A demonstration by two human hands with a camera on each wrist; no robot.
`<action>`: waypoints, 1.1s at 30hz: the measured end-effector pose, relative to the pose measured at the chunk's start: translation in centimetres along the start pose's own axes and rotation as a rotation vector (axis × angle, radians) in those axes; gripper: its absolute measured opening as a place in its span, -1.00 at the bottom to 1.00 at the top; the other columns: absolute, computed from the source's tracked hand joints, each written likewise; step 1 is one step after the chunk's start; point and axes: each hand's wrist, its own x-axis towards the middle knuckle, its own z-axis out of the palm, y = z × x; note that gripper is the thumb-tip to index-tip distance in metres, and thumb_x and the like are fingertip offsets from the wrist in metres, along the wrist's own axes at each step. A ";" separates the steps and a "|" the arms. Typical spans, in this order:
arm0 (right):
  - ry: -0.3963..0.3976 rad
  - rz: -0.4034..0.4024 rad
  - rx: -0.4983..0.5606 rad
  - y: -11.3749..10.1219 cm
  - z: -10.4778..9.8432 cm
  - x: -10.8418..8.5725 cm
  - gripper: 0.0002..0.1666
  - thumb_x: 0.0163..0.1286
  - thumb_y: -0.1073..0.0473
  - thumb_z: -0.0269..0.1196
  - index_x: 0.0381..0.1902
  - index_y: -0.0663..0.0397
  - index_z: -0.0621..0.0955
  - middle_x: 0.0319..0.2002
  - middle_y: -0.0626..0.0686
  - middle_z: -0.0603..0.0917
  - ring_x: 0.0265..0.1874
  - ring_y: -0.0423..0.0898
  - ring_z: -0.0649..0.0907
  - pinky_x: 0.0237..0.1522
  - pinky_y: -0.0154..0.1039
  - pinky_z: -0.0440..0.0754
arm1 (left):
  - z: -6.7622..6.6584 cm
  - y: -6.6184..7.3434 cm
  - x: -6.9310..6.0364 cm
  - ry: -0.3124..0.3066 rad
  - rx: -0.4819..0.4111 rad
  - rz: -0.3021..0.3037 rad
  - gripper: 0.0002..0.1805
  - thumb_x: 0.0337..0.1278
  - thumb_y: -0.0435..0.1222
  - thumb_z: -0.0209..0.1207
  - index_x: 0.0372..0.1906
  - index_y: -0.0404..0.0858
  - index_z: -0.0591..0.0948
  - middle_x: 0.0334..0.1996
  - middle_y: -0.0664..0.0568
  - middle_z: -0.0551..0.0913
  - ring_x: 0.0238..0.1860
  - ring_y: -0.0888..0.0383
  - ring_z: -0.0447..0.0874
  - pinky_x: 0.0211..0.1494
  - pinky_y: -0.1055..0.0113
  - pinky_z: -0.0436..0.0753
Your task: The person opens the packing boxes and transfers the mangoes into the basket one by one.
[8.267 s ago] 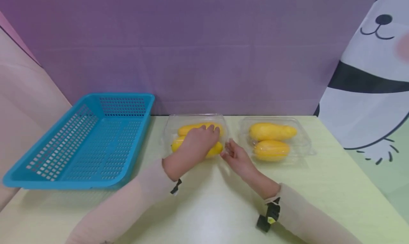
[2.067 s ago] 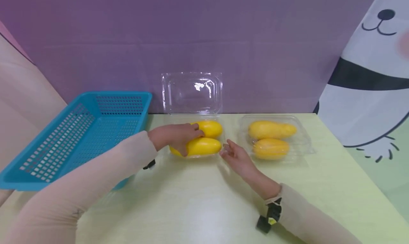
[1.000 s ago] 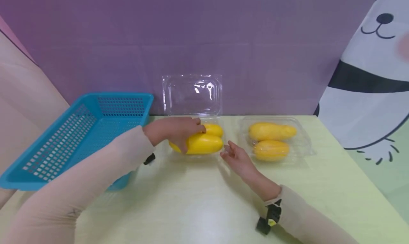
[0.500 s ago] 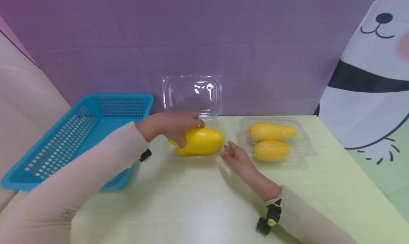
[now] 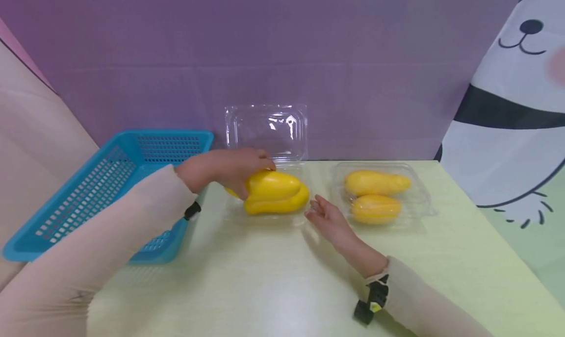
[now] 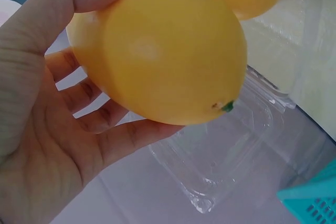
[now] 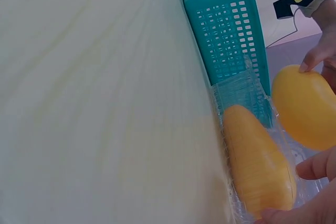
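Note:
My left hand point(image 5: 227, 169) grips a smooth yellow oblong fruit point(image 5: 273, 182), thumb on one side and fingers on the other. A small green stem tip shows on this fruit point(image 6: 163, 51) in the left wrist view. Just in front of it, from the head view, a second yellow fruit point(image 5: 269, 208) lies in the clear plastic container, whose hinged lid point(image 5: 265, 131) stands up against the purple backdrop. At the container's right end, my right hand point(image 5: 331, 222) pinches the rim, as far as the right wrist view shows; its index finger point(image 7: 315, 165) lies beside the second fruit.
A blue perforated basket point(image 5: 172, 252) stands on the left, partly behind the left forearm. To the right sits another clear container point(image 5: 415, 199), its lid down over two yellow fruits point(image 5: 375, 208). The pale table point(image 5: 273, 278) meets the backdrop close behind both containers.
The left container's lid was down earlier and is now up. My left hand has lifted the rear fruit up and leftward over the last second. The right hand stays in place.

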 end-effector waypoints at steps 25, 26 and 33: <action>0.015 0.018 0.044 -0.1 0.1 0.2 -0.25 0.37 0.30 0.09 0.38 0.48 0.05 0.34 0.41 0.21 0.33 0.25 0.27 0.31 0.04 0.26 | -1.2 -3.6 -3.6 0.096 0.014 -0.103 -0.22 -0.21 -0.44 0.37 0.27 -0.22 0.37 0.07 -0.03 0.42 -0.02 0.01 0.40 0.07 0.06 0.56; 0.015 0.018 0.047 -0.1 0.2 0.2 -0.26 0.37 0.30 0.09 0.38 0.48 0.05 0.34 0.41 0.21 0.32 0.24 0.27 0.30 0.04 0.27 | -1.2 -3.8 -3.7 0.096 0.014 -0.113 -0.21 -0.21 -0.43 0.37 0.28 -0.22 0.36 0.08 -0.03 0.42 -0.01 0.01 0.39 0.08 0.06 0.55; 0.007 0.022 0.066 -0.2 0.2 0.2 -0.26 0.38 0.31 0.08 0.38 0.49 0.04 0.34 0.42 0.19 0.32 0.25 0.27 0.30 0.04 0.27 | -1.4 -5.8 -5.1 0.136 -0.013 -0.118 -0.21 -0.23 -0.45 0.37 0.26 -0.28 0.36 0.12 -0.10 0.41 0.04 -0.05 0.37 0.15 -0.04 0.47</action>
